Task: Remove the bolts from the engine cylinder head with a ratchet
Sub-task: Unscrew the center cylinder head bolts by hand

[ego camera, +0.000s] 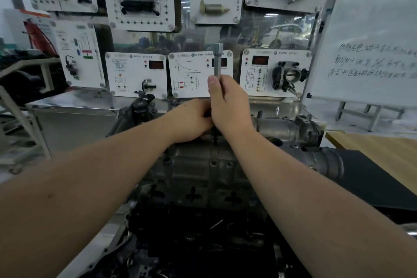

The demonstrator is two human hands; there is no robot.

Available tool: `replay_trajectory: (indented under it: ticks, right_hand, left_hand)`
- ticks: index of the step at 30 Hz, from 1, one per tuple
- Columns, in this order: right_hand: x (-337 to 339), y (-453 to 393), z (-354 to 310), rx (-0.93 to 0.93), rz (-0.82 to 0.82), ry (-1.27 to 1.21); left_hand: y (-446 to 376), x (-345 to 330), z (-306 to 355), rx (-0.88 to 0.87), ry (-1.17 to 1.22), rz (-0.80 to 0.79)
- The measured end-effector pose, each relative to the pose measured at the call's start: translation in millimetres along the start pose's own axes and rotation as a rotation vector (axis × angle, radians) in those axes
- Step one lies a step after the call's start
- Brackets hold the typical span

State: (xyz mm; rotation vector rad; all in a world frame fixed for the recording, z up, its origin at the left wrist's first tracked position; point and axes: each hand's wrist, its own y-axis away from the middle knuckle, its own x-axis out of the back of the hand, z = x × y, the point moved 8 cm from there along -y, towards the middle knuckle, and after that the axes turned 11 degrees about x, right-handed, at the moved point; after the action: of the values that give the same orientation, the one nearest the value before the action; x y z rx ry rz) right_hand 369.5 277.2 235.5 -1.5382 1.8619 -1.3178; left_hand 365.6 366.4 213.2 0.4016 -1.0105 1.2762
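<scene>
1. Upright above the engine cylinder head (203, 171), the ratchet (218, 61) stands with its handle rising out of the right hand (228, 106), fingers and thumb wrapped tight around it.
2. Just beside, touching it, the left hand (191, 119) curls at the tool's lower end; what it holds is hidden.
3. Behind stand white training panels (137, 74) and a whiteboard (370, 36).

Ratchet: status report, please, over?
Right hand grips upright ratchet. Left hand holds its base at cylinder head. Bolt hidden. Nothing blocking.
</scene>
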Motion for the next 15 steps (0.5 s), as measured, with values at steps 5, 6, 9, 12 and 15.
replay_trajectory:
  ticks: [5, 6, 9, 12, 15]
  right_hand:
    - [5.1, -1.1, 4.6, -0.035, 0.042, -0.003]
    - [4.2, -0.7, 4.2, -0.036, 0.032, 0.007]
    - [0.2, 0.3, 4.9, -0.060, 0.005, -0.010]
    - [0.0, 1.7, 8.9, -0.127, 0.009, -0.085]
    - [-2.0, 1.8, 6.1, -0.106, -0.013, -0.101]
  left_hand:
    - [3.0, 3.1, 4.2, -0.043, 0.012, 0.032]
    - [3.0, 2.6, 5.2, -0.050, 0.010, 0.027]
    - [3.7, 0.8, 4.9, -0.044, 0.041, 0.004]
    - [6.5, 3.1, 6.8, -0.059, 0.090, -0.002]
    - [8.5, 4.4, 7.5, -0.057, 0.069, 0.007]
